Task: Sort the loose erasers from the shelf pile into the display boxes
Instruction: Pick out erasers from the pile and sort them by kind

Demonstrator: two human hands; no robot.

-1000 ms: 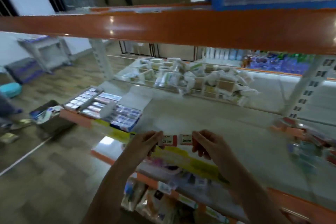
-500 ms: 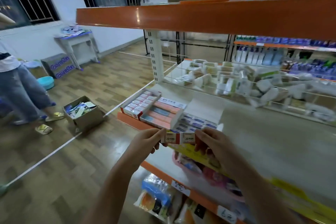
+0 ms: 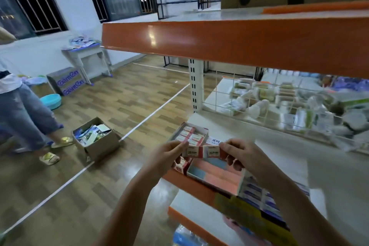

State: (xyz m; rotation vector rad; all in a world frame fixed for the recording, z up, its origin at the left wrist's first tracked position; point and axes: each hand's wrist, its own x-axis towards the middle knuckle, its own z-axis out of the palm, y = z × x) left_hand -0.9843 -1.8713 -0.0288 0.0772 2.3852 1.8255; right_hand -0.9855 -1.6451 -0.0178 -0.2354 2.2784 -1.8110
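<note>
Now | left hand (image 3: 165,156) pinches 1 eraser (image 3: 193,151) | right hand (image 3: 242,155) pinches another eraser (image 3: 212,152) | erasers touching

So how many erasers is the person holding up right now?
2: one 2B eraser pinched by the left hand, one 2B eraser by the right hand, side by side. More could be hidden behind fingers.

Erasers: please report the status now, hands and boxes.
Left hand and right hand each pinch one 2B eraser. Above display boxes. Nothing blocking.
</note>
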